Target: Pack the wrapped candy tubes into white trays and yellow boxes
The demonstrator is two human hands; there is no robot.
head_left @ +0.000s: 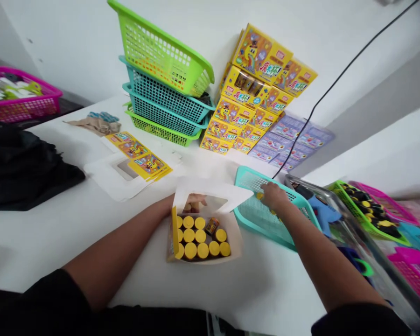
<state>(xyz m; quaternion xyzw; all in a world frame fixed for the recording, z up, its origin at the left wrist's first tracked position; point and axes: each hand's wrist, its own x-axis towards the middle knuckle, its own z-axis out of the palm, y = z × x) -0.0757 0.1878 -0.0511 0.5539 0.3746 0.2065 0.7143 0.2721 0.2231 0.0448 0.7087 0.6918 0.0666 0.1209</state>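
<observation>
Yellow-capped bottles (196, 235) stand in a white cardboard box (210, 189) on the white counter (56, 233); its flap half-hides our left fingers (194, 203), state unclear, while our right fingers (266, 189) pinch a small yellow item (260, 196) above a teal plastic basket (262, 219).

I have the left hand (194, 203) down inside the open white carton (205, 255), hemmed in by its walls and raised flap, with yellow-capped bottles (199, 235) packed below it. The right hand (273, 196) sits over the teal plastic basket (262, 219), whose rim stands in my way toward the metal-framed tray (346, 224) and the blue glue gun (322, 210) just beside it. Between the carton and the flat cardboard blank (115, 175), I see a stretch of white tabletop (168, 184) I could pass through. Farther up, I'm blocked by the stacked plastic baskets (164, 107) and the wall of yellow boxes (245, 123); a black cable (325, 102) drops just beyond the teal basket.
</observation>
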